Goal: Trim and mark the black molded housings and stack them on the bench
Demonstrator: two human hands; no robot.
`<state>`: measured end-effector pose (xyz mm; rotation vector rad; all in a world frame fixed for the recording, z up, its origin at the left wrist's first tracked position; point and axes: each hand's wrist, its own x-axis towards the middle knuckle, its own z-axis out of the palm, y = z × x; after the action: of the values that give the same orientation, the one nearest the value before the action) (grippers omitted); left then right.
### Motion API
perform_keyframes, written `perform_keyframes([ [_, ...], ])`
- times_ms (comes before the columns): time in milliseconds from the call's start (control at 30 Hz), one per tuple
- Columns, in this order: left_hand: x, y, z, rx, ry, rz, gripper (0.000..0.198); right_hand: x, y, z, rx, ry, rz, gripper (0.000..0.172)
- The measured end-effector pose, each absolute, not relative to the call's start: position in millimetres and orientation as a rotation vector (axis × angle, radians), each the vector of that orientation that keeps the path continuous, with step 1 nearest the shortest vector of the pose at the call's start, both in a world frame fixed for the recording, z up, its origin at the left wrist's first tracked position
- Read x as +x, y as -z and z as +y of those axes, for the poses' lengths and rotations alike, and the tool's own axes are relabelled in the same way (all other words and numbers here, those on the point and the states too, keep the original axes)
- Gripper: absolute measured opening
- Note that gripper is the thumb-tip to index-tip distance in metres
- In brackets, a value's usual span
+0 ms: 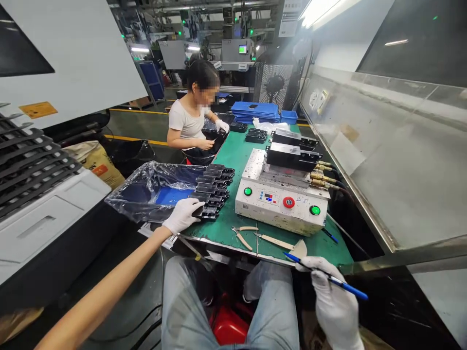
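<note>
My left hand [184,216], in a white glove with bare fingertips, grips the left end of the nearest black plastic part [209,212] between thumb and fingers. That part lies at the near end of a row of similar black parts [215,182] along the green table's left edge. In front of my right side, my gloved right hand [333,296] is closed around a slim blue-and-black pen-shaped tool [348,288]. Its blue tip points left, over the table's front edge, close to a pale fan-shaped piece [300,249] joined to a beige handle.
A white machine [280,214] with green buttons and a red one stands on the green table [222,233], black housings [284,156] on top. Pliers [242,236] lie before it. A plastic-lined bin [146,194] is at left. Across the table, a co-worker [191,119] handles black parts.
</note>
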<state>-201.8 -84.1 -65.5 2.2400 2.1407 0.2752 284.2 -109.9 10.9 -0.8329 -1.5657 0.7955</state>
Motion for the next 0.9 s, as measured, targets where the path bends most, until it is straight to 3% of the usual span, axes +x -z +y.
perform_keyframes([
  [267,-228,98,-67,2.310,-0.090,2.150,0.080,358,-6,-56,-1.258,-0.502,-1.478,0.030],
  [400,-228,105,-42,2.329,-0.057,2.198,0.080,362,-9,-39,-1.310,-0.463,-1.373,0.026],
  [600,-220,107,29,2.384,-0.052,2.214,0.066,365,-7,-30,-1.364,-0.376,-1.362,0.032],
  [733,-212,100,72,2.384,-0.046,2.213,0.058,366,-2,-12,-1.425,-0.086,-1.606,0.035],
  [900,-187,91,76,2.476,-0.056,2.172,0.055,358,10,21,-1.555,-0.057,-1.676,0.029],
])
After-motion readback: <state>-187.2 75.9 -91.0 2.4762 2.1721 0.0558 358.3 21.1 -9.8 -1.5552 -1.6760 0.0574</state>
